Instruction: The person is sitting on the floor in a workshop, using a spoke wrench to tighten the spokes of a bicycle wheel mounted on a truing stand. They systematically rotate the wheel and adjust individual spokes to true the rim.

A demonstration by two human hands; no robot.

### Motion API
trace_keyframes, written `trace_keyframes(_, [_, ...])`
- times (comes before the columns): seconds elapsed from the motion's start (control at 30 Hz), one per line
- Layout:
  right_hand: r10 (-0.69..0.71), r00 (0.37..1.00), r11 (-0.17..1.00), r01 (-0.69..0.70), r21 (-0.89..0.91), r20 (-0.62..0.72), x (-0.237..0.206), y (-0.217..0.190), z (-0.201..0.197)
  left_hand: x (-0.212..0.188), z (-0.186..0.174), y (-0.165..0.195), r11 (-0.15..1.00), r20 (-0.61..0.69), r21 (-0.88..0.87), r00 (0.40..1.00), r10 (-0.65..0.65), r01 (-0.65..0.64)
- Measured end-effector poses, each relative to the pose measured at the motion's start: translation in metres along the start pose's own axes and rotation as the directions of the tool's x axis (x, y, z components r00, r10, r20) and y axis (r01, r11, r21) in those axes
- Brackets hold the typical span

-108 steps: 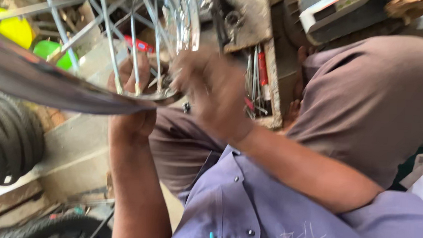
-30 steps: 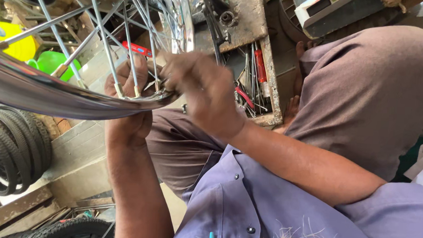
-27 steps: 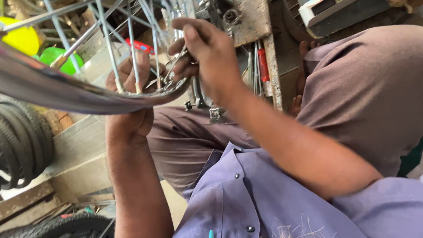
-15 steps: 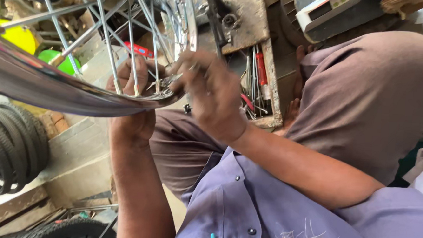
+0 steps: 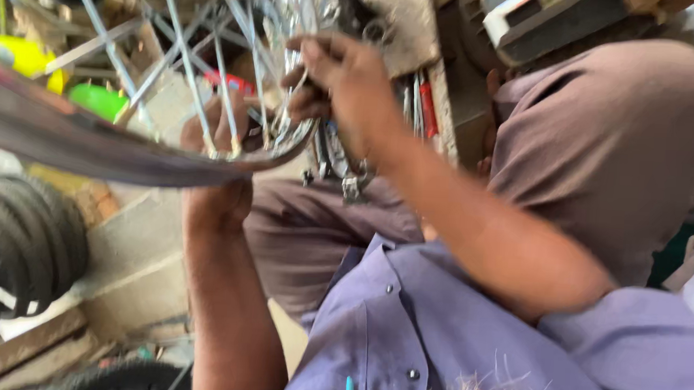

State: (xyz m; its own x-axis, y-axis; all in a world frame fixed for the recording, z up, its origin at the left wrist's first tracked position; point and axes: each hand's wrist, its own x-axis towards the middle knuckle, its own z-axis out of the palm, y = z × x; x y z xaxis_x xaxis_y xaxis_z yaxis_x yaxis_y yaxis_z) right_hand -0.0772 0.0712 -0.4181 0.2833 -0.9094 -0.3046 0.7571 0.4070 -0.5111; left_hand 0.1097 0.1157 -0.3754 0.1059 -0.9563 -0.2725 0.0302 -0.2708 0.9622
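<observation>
Your left hand [image 5: 214, 172] grips the wheel rim [image 5: 128, 148] crossing the upper left of the frame while your right hand [image 5: 345, 80], fingers pinched closed on a spoke [image 5: 286, 81] at top centre, looks mid-adjustment; next seems a careful turn there.

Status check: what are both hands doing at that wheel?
Left hand behind wheel rim, grip hidden. Right hand pinching among spokes. Nothing blocking.

The person wears a purple-blue buttoned shirt [image 5: 435, 326] with short sleeves and brown trousers [image 5: 603, 145].
</observation>
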Motion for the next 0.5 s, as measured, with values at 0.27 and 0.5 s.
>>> trace_keyframes(0.27, [-0.565,0.806,0.825,0.544,-0.153,-0.176,-0.023,-0.018,-0.015,0.000,0.002,0.044,0.877,0.378,0.354,0.908,0.182,-0.324])
trace_keyframes(0.5, [-0.550,0.835,0.795,0.516,-0.318,-0.019,-0.029,0.021,-0.014,0.038,-0.019,0.017,0.855,0.284,0.498,0.959,-0.008,-0.141])
